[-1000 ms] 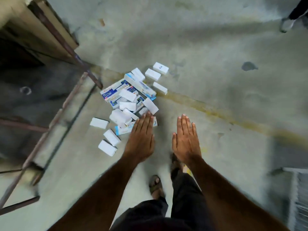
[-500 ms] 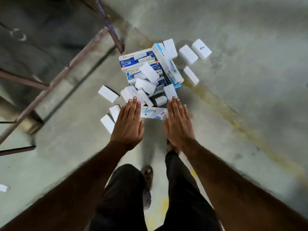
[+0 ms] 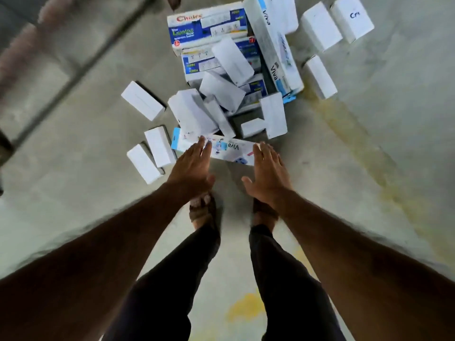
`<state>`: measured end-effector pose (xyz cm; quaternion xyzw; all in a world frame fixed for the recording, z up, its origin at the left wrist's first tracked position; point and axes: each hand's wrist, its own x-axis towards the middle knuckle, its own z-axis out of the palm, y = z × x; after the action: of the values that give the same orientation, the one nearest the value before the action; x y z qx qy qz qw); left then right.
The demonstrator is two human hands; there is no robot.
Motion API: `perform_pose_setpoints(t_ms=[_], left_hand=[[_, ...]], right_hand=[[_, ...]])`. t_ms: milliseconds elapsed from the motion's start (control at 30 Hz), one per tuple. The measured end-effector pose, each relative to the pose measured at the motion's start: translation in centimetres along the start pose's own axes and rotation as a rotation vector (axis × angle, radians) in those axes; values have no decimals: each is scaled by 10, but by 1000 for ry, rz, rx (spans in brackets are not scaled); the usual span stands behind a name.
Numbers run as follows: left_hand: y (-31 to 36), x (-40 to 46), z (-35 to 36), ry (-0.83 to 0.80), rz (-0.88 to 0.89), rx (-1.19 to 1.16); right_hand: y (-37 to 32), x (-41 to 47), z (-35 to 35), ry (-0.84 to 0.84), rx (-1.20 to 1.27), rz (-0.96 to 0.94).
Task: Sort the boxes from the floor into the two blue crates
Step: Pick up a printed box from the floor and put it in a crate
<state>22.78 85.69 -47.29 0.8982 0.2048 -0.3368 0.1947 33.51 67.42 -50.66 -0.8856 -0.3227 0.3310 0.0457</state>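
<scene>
Plain white boxes (image 3: 142,100) lie loose on floor (image 3: 73,193), far L. Left hand (image 3: 193,166), fingers straight, over L end of long Viva box (image 3: 216,150) at pile's near edge. Right hand (image 3: 267,173), fingers straight, at its R end. Contact unclear.

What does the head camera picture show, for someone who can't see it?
Two open hands, left hand and right hand, reach down to a long Viva box at the near edge of a pile of white and blue boxes on a concrete floor.
</scene>
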Motion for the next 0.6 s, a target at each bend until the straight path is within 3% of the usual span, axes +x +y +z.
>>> perform_pose_setpoints(t_ms=[167,367,467,600], left_hand=[[-50,84,66,-34,-207,-273],[-101,158,126,91,-609,-626],[-116,184,153,117,-758,-851],[-113,209,182,143,-815,-1297]], right_hand=[[8,83,66,-101,-13,3],[8,157,134,-206,-151,2],[11,183,160,-188,-261,23],[15,206,181,-113,-314,57]])
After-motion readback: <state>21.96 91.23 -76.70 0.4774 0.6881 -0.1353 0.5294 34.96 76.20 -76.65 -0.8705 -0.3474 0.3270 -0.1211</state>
